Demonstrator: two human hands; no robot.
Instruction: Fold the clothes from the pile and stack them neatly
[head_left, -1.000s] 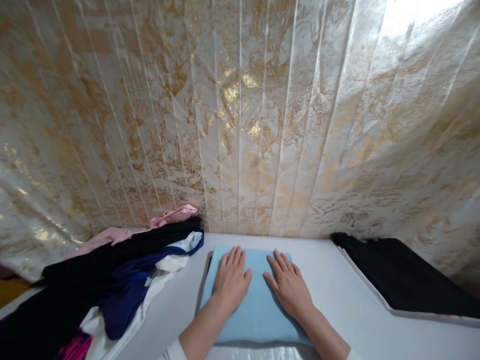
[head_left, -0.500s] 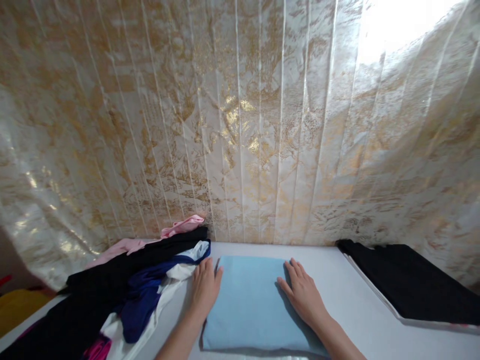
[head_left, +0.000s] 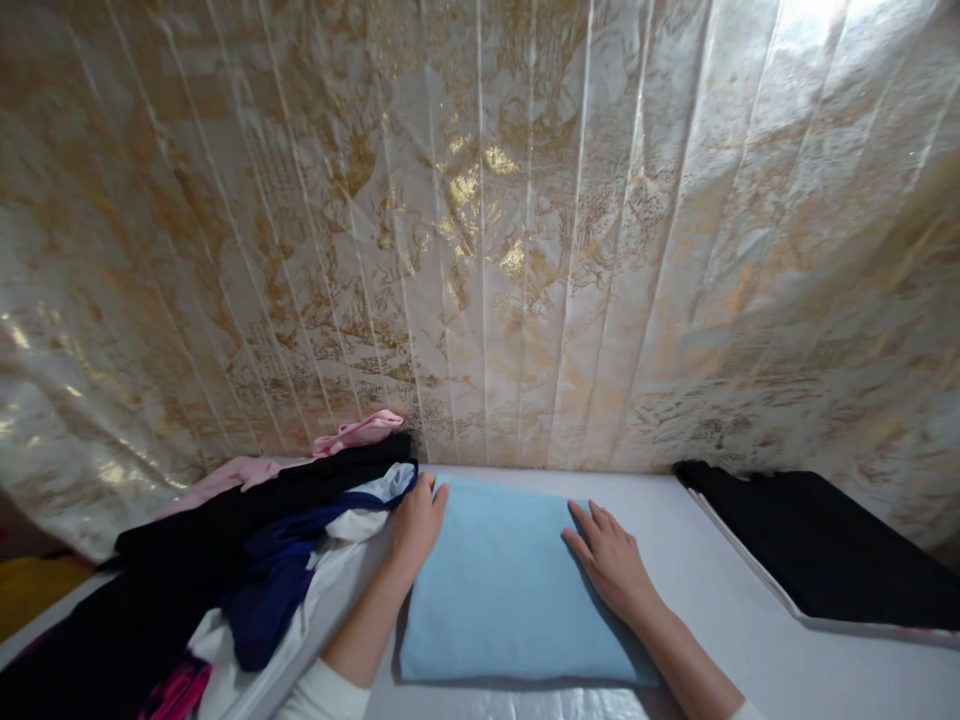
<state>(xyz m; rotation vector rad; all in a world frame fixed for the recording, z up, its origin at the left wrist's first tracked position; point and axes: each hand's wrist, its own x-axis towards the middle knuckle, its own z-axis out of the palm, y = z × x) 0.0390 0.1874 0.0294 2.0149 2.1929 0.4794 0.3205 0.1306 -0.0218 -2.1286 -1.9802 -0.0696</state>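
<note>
1. Pale blue fabric, the folded cloth [head_left: 510,590], lies flat on the white table [head_left: 716,570] between the two hands, the loose garments [head_left: 277,580] to its left and the dark folded cloth [head_left: 840,550] well apart to its right.
2. Both palms rested on top a second ago; now they are at the sides, and the far edge, level half a second ago, slants higher toward the left. The handling seems to concern the outline rather than the flat middle.
3. The left hand [head_left: 418,525] is at the far left corner, thumb close to the bent fingers (whether they pinch the fabric, I cannot tell).
4. The right hand [head_left: 611,560] rests near the far right corner, fingers extended and slightly parted, thumb apart, touching the cloth without gripping it.
</note>
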